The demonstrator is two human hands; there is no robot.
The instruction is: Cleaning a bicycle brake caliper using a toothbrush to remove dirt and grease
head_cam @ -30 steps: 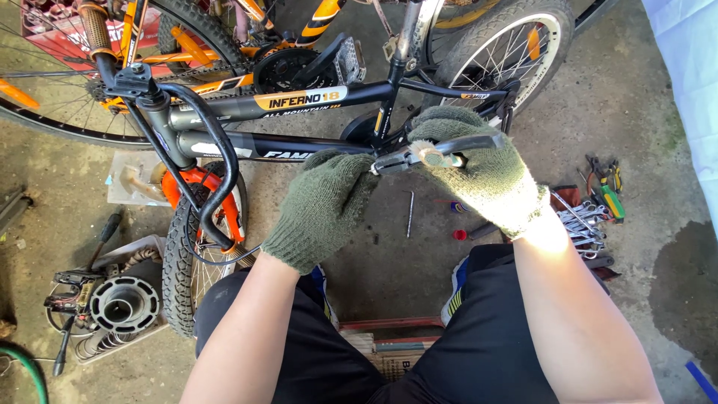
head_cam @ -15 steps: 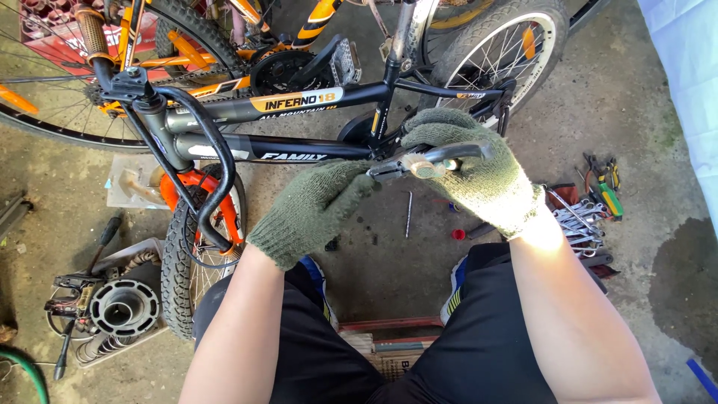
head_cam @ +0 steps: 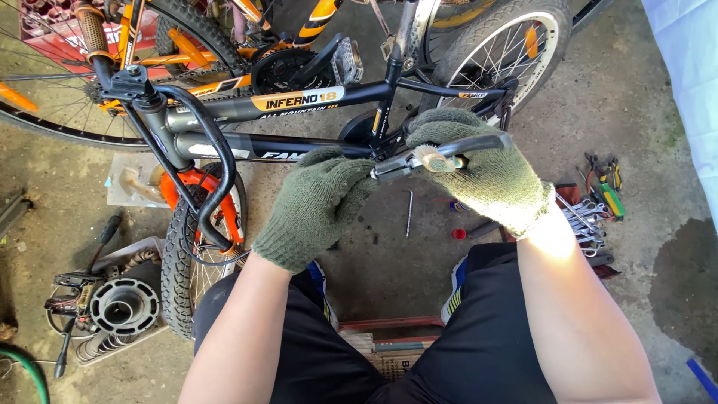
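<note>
Both my hands wear green knit gloves. My right hand [head_cam: 486, 176] is closed around a metal brake lever [head_cam: 456, 147] with a black blade and a silver body, held level in front of the bicycle's black frame [head_cam: 224, 108]. A bare fingertip pokes through the glove against the lever. My left hand [head_cam: 314, 206] has its fingers curled at the lever's silver left end, touching it. What the left fingers pinch is hidden.
The black and orange bicycle's front wheel [head_cam: 179, 262] and orange fork stand by my left knee, the rear wheel [head_cam: 516, 45] at the back right. Several wrenches [head_cam: 591, 217] lie right, a thin metal rod [head_cam: 409, 213] on the concrete, engine parts [head_cam: 120, 303] at left.
My left hand has closed in on the lever's left end. My right hand keeps the same hold, shifted slightly.
</note>
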